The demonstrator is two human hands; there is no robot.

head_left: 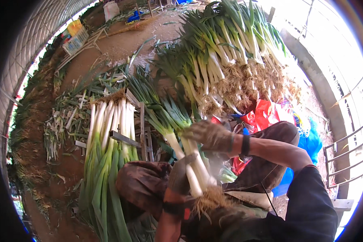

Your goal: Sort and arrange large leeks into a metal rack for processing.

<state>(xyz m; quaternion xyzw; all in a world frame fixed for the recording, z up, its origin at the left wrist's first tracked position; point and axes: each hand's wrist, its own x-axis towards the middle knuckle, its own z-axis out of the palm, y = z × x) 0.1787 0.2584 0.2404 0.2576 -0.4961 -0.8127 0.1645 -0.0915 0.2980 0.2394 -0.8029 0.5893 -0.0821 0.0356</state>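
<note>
My left hand (180, 174), in a grey-brown work glove, is wrapped around white leek stalks (198, 169) in front of my lap. Their brown roots (210, 199) hang toward me, while the green leaves (175, 115) point up and away. Across the upper part of these stalks lies my gloved right hand (211, 136); motion smears its fingers, so their grip cannot be made out. Left of my knee, a bundle of leeks (109, 125) rests on a metal rack (127, 139), roots at the far end and green leaves trailing toward me.
A big heap of leeks with roots (238, 52) stands at the far right. Red plastic bags (266, 115) and blue plastic (312, 139) lie by my right knee. Leaf trimmings (68, 115) cover the ground at left. A metal frame (347, 157) stands at the right edge.
</note>
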